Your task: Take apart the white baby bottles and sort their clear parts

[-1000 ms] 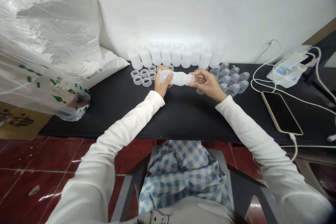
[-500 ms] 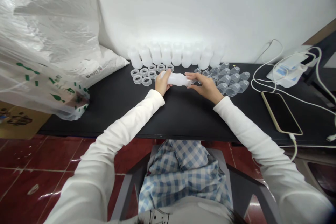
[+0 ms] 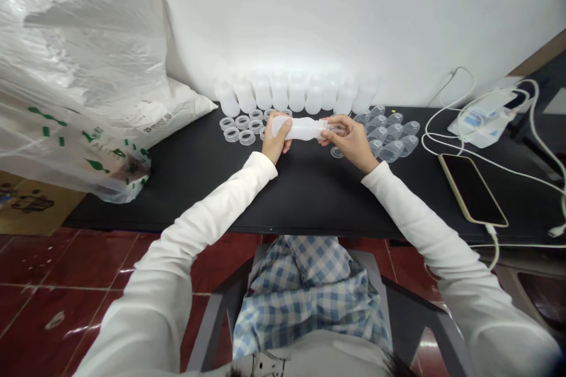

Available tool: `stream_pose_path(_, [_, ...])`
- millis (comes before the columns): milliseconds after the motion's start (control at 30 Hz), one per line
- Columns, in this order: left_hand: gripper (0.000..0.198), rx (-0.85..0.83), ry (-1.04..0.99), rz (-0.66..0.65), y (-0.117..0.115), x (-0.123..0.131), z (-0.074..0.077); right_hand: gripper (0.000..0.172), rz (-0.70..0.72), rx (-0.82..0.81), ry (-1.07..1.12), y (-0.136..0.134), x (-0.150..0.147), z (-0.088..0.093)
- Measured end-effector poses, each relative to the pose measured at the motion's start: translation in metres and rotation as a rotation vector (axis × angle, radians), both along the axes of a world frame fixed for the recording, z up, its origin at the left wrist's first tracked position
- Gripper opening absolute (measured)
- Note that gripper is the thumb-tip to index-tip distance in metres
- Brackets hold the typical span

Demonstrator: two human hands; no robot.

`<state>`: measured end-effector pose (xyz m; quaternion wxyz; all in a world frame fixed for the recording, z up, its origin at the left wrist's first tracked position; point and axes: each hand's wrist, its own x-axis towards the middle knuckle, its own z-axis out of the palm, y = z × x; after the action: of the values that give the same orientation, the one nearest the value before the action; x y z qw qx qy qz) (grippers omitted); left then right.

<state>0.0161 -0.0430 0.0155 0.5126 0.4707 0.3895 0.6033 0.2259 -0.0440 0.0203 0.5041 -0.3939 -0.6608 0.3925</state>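
A frosted white baby bottle (image 3: pixel 305 128) lies sideways above the black table, its neck to the right. My left hand (image 3: pixel 276 140) is wrapped round its base end. The fingers of my right hand (image 3: pixel 352 142) are closed at the neck, on a clear bottle nipple (image 3: pixel 338 128) in line with the bottle; they partly cover it and the collar. Left of the hands lie several clear collar rings (image 3: pixel 247 137). Another small clear piece (image 3: pixel 336 153) rests just under my right hand. Right of that hand are several clear dome caps (image 3: pixel 391 150).
Several frosted bottles (image 3: pixel 280 94) stand in a row against the wall. Large plastic bags (image 3: pixel 88 47) and a cardboard box (image 3: pixel 39 203) are at left. A phone (image 3: pixel 474 190) on a charging cable and a white power strip (image 3: pixel 481 123) with loose cords are at right.
The bottle and both hands have shifted slightly; my right hand has moved a little right and its fingers have closed round the nipple at the neck. A small clear piece now shows below it.
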Motion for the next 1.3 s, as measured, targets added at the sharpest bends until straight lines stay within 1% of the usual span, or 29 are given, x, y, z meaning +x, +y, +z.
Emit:
stream_pose_path(67, [0.050,-0.001,0.014,0.023,0.000,-0.001,0.001,0.063,0.004,0.010,-0.013,0.000,0.000,0.001])
stream_pose_path(167, [0.052,-0.042,0.013,0.052,0.004,-0.002,-0.001,0.063,0.018,0.071,-0.047,-0.002,-0.002,0.001])
stream_pose_path(233, [0.056,-0.108,0.011,0.036,0.008,-0.003,-0.003,0.062,0.040,0.131,-0.070,-0.004,-0.003,0.002])
stream_pose_path(367, [0.061,-0.205,0.019,-0.013,0.012,-0.004,-0.007,0.051,0.059,0.221,-0.112,-0.007,-0.003,0.002])
stream_pose_path(467, [0.060,-0.202,0.020,-0.033,0.012,-0.004,-0.008,0.053,0.060,0.200,-0.088,-0.006,-0.001,0.001])
stream_pose_path(600, [0.055,-0.107,0.010,-0.052,0.010,-0.004,-0.009,0.058,0.023,0.100,-0.091,-0.004,0.001,0.001])
stream_pose_path(700, [0.053,-0.039,-0.006,-0.021,0.008,-0.003,-0.008,0.061,0.053,0.016,-0.125,-0.005,0.000,0.000])
stream_pose_path(800, [0.054,0.018,-0.031,0.015,0.005,-0.003,-0.006,0.062,0.069,0.008,-0.154,-0.007,-0.001,0.000])
stream_pose_path(933, [0.061,0.048,0.004,0.042,0.006,-0.005,-0.004,0.057,0.050,0.092,-0.201,-0.007,0.000,0.000])
stream_pose_path(1067, [0.066,0.001,0.049,0.065,0.009,-0.007,-0.006,0.052,0.006,0.282,-0.302,-0.003,0.004,-0.003])
stream_pose_path(1200, [0.063,-0.079,0.072,0.036,0.009,-0.005,-0.005,0.040,-0.033,0.454,-0.420,-0.001,0.008,-0.006])
stream_pose_path(1300, [0.058,-0.118,0.083,0.046,0.008,-0.005,-0.004,0.041,-0.046,0.493,-0.460,-0.001,0.008,-0.008])
